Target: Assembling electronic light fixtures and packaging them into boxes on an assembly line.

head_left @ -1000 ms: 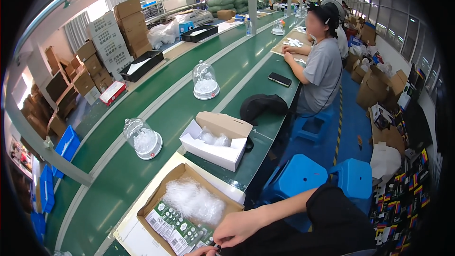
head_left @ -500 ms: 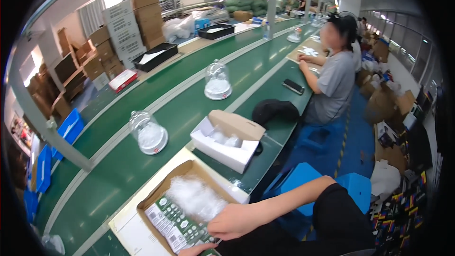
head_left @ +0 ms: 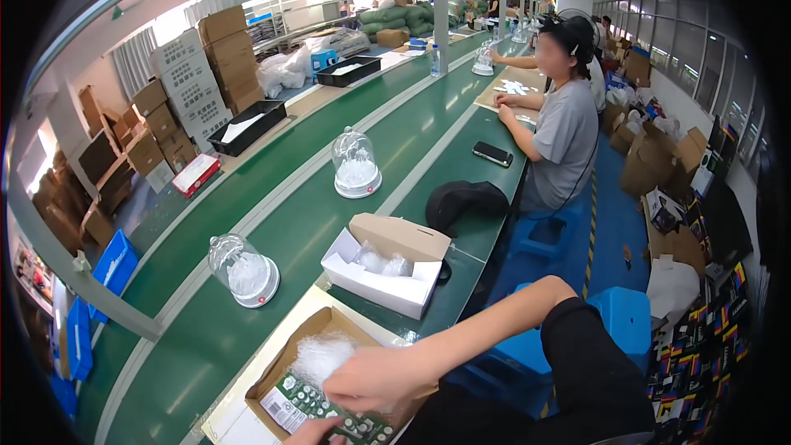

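Note:
My right hand (head_left: 375, 379) reaches over a shallow cardboard tray (head_left: 262, 391), its fingers curled down and closed. Whatever they grip is hidden beneath them. At the lower edge, my left hand (head_left: 311, 430) is partly cut off, its fingers drawn together beside green printed pieces (head_left: 309, 400); what they hold cannot be made out. A fluffy heap of clear-white strands (head_left: 323, 358) fills the tray's far part, touching my right hand. The green pieces, with white patterns, lie in the near part. Beneath the tray is a pale board (head_left: 227, 422).
Clear domes on white bases (head_left: 245, 272) (head_left: 357, 163) stand on the green conveyor (head_left: 288, 235). Beyond the tray sits an open white box (head_left: 375, 288) with clear-wrapped pieces, near a black cap (head_left: 467, 204) and a phone (head_left: 493, 154). A co-worker (head_left: 564, 128) sits farther along the bench.
The view has shifted, so the scene sits lower and farther left. My right hand has moved over the strands and green pieces. The co-worker's side now shows an arm stretched toward a far dome.

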Available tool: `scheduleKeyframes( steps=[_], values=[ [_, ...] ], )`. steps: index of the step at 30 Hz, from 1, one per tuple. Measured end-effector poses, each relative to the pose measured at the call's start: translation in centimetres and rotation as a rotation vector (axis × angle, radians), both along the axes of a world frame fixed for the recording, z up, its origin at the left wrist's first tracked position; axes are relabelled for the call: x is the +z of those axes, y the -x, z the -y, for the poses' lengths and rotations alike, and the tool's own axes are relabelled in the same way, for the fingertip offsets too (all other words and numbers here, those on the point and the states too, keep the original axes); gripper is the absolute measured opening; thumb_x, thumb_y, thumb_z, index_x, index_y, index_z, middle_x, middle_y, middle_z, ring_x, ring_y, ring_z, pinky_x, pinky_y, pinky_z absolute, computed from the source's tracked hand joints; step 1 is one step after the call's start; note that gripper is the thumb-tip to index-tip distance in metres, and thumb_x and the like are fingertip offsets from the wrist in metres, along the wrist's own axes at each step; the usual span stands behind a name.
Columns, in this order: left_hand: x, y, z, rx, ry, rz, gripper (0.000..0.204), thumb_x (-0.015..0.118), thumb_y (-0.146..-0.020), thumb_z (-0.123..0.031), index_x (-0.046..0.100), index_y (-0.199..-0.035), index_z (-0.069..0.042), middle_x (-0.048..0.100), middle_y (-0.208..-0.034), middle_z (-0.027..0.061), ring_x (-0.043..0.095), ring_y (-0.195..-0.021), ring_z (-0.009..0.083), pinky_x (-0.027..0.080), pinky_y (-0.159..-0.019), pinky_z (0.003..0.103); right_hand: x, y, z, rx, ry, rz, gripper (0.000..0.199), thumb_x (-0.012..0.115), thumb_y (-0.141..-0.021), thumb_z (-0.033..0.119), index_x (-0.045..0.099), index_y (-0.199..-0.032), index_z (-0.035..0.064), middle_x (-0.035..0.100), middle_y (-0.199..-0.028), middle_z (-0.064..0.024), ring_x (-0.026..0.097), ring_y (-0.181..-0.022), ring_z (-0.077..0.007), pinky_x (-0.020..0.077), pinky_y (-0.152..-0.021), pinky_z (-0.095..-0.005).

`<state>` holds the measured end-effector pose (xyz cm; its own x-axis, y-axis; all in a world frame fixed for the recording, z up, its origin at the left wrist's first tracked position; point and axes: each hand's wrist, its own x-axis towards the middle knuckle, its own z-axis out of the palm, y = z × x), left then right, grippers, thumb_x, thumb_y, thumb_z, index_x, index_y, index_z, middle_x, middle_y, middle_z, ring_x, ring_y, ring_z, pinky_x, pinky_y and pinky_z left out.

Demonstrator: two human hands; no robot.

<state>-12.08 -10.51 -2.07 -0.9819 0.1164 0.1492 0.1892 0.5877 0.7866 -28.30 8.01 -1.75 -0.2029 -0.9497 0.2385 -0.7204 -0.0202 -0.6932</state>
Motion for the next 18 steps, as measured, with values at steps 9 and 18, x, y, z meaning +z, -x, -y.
scheduleKeyframes(
  steps=[9,18],
  values=[
    [1.4,5.7,5.6,0.259,-0.028,0.033,0.022,0.061,-0.092,-0.007,0.061,-0.111,0.002,0.065,-0.09,0.0077,0.06,-0.072,0.0119,0.049,-0.064,0.024,0.8,5.2,6.9,-0.102,0.179,0.272,0.011,0.062,-0.082,0.012,0.059,-0.082,0.0012,0.065,-0.07,-0.0123,0.065,-0.064,-0.024,0.0502,-0.06,-0.0342],
    [1.8,15.8,10.1,0.412,-0.024,-0.253,0.011,0.056,-0.093,-0.003,0.063,-0.088,0.004,0.059,-0.076,0.0002,0.05,-0.066,0.0039,0.041,-0.057,0.021,-1.9,12.9,14.8,-0.252,0.354,0.146,0.01,0.06,-0.085,0.008,0.056,-0.085,-0.0004,0.062,-0.085,-0.0129,0.062,-0.079,-0.0237,0.0491,-0.071,-0.0347]
  ],
)
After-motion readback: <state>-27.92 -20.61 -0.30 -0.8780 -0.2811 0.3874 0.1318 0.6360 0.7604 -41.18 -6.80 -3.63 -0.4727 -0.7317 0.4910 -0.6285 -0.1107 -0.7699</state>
